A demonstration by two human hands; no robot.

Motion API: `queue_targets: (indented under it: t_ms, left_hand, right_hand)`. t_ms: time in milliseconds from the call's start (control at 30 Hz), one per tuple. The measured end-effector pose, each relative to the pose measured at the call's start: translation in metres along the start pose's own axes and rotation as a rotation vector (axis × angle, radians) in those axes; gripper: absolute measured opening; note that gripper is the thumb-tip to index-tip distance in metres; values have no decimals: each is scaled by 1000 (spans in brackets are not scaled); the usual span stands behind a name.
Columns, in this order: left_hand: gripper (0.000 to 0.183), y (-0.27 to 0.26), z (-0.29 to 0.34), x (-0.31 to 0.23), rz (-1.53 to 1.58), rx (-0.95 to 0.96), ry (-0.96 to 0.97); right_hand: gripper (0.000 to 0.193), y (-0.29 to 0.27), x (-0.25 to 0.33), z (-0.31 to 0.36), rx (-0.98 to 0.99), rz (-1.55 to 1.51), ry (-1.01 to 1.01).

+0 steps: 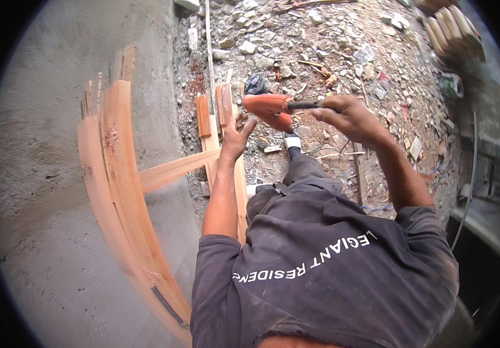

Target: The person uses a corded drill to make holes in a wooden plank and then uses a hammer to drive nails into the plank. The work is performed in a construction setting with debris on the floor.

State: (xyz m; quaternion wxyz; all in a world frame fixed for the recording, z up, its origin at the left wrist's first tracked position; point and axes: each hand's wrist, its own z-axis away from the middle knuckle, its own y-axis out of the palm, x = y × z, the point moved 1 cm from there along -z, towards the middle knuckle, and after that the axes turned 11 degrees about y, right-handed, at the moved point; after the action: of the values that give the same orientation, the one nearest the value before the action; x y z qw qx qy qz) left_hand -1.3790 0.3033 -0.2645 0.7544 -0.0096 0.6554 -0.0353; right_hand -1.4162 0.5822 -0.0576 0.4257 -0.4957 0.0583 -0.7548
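Note:
My right hand [351, 116] is closed around the dark grip of a tool with a black bar and an orange forked part [267, 108]. I cannot make out the tool's exact kind. Its orange end points left, toward my left hand [238, 134]. That hand is raised beside the upper ends of some narrow wooden boards [224, 104], its fingers bent and apart, with nothing seen in them. Whether it touches the wood I cannot tell. A wooden crosspiece [180, 168] runs from these boards leftward to long planks [123, 168].
The long planks stand along a grey cement wall [47, 191] on the left. Broken stone and rubble [331, 52] cover the ground ahead. Stacked sacks [452, 32] lie at the far right, near a green container [451, 85]. A dark slim bar [168, 305] rests on the planks.

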Motion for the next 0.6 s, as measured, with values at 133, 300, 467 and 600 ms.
queue_targets:
  t_ms: [133, 300, 467, 600]
  left_hand:
    - [65, -1, 67, 58, -229, -74, -370]
    - [61, -5, 246, 115, -519, -6, -924]
    - [58, 21, 323, 105, -479, -122, -1214]
    - [55, 57, 285, 118, -281, -304, -1097]
  right_hand:
    - [27, 3, -103, -90, 120, 3, 235]
    - [37, 8, -293, -202, 87, 432, 409]
    - [31, 6, -493, -287, 100, 522, 566]
    - [27, -17, -492, -300, 12, 504, 739]
